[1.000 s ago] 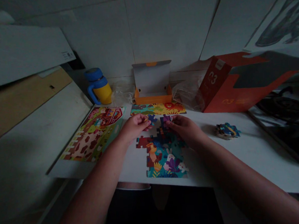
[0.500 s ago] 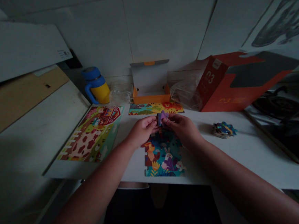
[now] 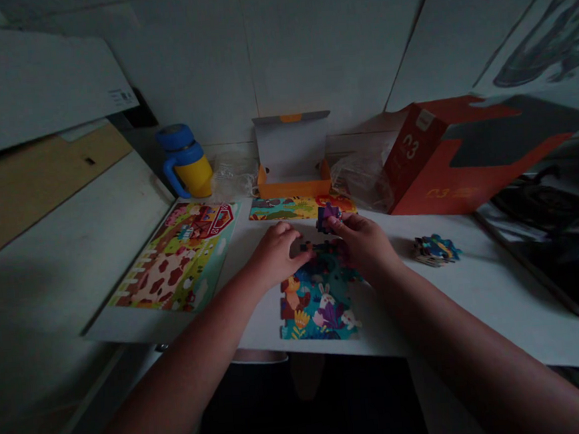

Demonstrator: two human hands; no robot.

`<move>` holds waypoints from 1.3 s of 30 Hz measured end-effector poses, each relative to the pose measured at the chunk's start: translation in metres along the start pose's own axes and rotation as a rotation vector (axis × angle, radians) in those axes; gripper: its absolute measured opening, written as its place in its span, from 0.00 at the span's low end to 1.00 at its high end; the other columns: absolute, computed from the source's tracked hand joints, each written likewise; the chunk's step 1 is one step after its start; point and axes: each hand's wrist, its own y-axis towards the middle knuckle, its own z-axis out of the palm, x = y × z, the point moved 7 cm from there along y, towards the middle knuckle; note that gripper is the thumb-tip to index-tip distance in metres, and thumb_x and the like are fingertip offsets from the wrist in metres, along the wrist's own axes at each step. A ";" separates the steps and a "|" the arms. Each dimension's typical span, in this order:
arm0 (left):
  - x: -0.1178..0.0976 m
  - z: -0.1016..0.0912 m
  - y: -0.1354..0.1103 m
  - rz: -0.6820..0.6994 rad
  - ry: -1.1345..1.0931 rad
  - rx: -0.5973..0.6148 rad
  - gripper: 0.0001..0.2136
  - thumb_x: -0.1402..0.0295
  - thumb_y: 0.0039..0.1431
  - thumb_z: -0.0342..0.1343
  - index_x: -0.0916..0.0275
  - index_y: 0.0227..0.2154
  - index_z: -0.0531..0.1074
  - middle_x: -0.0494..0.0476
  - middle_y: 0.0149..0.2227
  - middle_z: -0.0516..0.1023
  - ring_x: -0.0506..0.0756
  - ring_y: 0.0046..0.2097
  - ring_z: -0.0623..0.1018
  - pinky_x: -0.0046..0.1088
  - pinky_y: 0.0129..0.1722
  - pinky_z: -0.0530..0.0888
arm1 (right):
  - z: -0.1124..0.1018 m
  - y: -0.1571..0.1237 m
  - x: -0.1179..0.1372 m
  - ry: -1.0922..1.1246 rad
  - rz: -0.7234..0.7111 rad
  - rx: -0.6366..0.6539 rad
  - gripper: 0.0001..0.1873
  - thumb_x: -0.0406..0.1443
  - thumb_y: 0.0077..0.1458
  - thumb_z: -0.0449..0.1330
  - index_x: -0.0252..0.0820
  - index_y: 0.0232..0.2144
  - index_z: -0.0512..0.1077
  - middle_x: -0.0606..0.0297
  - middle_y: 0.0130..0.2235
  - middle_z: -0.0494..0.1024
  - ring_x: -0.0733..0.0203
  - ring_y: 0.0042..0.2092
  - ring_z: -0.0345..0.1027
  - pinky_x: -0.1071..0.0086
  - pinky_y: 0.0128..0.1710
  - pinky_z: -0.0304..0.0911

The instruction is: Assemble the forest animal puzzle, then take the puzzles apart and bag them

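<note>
A partly built jigsaw [image 3: 319, 301] with rabbits and flowers lies at the front edge of the white table [image 3: 476, 296]. My left hand [image 3: 276, 251] rests on the puzzle's upper left edge, fingers curled down on the pieces there. My right hand [image 3: 364, 241] sits at the puzzle's upper right and pinches a purple puzzle piece [image 3: 326, 215] held just above the top row. A small pile of loose pieces [image 3: 435, 249] lies to the right of my right hand.
A finished farm puzzle [image 3: 182, 255] lies at the left, a strip of jungle puzzle [image 3: 289, 208] behind my hands. Along the wall stand a yellow and blue cup [image 3: 187, 161], an open orange box [image 3: 292, 163], clear bags [image 3: 361, 178] and a large red box [image 3: 465, 156].
My hands, which met over the purple piece, have parted. The left hand dropped onto the puzzle's upper left edge. The right hand kept the purple piece and shifted slightly right.
</note>
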 end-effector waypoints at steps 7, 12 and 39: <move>0.002 0.008 0.005 -0.042 -0.007 0.106 0.19 0.59 0.50 0.76 0.60 0.40 0.78 0.60 0.46 0.75 0.65 0.52 0.77 0.41 0.54 0.74 | 0.002 -0.001 -0.006 -0.073 0.041 0.037 0.28 0.60 0.48 0.71 0.48 0.40 0.77 0.69 0.26 0.75 0.64 0.22 0.62 0.72 0.15 0.54; 0.005 0.012 0.006 -0.069 -0.061 0.119 0.21 0.59 0.50 0.76 0.61 0.44 0.77 0.60 0.48 0.75 0.64 0.53 0.77 0.40 0.54 0.74 | 0.004 -0.002 -0.002 -0.074 0.020 0.049 0.27 0.59 0.48 0.71 0.47 0.36 0.76 0.70 0.24 0.75 0.66 0.20 0.58 0.71 0.15 0.53; 0.019 0.027 0.002 -0.277 -0.893 0.186 0.20 0.67 0.55 0.68 0.58 0.47 0.67 0.51 0.38 0.79 0.52 0.35 0.78 0.27 0.35 0.71 | 0.000 0.002 -0.011 0.001 0.087 0.030 0.25 0.57 0.51 0.70 0.49 0.38 0.70 0.72 0.27 0.74 0.63 0.22 0.66 0.72 0.14 0.53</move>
